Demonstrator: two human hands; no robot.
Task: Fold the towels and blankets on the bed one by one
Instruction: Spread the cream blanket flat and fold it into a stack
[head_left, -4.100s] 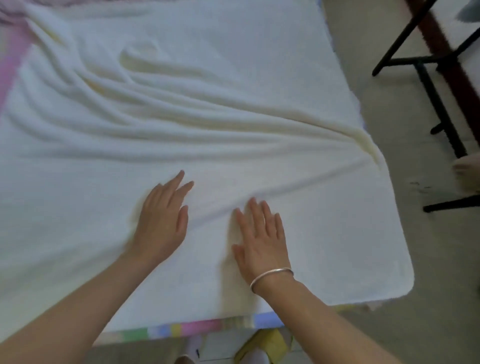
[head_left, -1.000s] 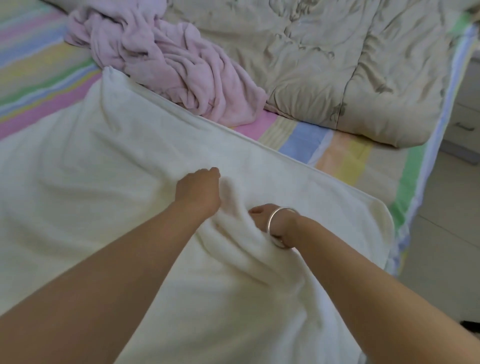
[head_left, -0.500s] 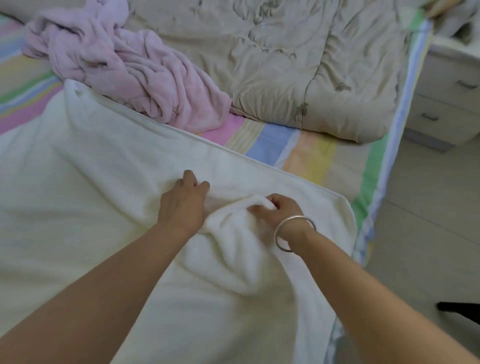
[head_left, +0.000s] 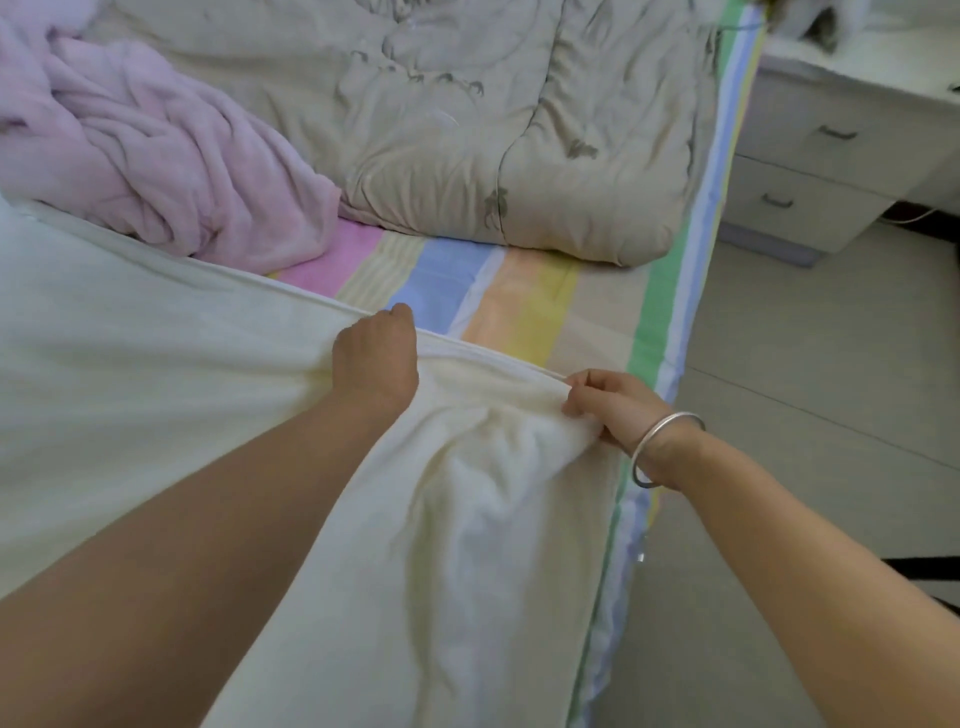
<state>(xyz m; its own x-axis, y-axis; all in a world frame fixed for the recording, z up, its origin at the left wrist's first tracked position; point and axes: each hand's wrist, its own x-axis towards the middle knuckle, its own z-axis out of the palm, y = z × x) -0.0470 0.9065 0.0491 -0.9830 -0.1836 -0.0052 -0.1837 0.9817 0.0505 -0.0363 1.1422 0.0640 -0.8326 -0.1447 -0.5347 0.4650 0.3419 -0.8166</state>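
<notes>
From the head camera, I see the cream blanket (head_left: 156, 389) spread over the near part of the bed (head_left: 519, 301). It covers the striped sheet from the left border of the picture to the bed's right side.

My left hand (head_left: 376, 353) is curled into a fist on the blanket's far hem. My right hand (head_left: 605, 405), the one with the bangle (head_left: 660, 447), pinches the same hem with bent fingers close to the right corner.

I judge both hands hold that edge so it can be lifted as one straight line and carried over for a fold. Cloth bunches into soft ridges between the two wrists.

The hem runs on a slant, from far left to nearer right. The blanket's long axis seems to follow it across the bed, though its left end is out of frame.

Beyond the hem lie a crumpled pink blanket (head_left: 145, 156) and a beige quilt (head_left: 467, 130), both unfolded.
</notes>
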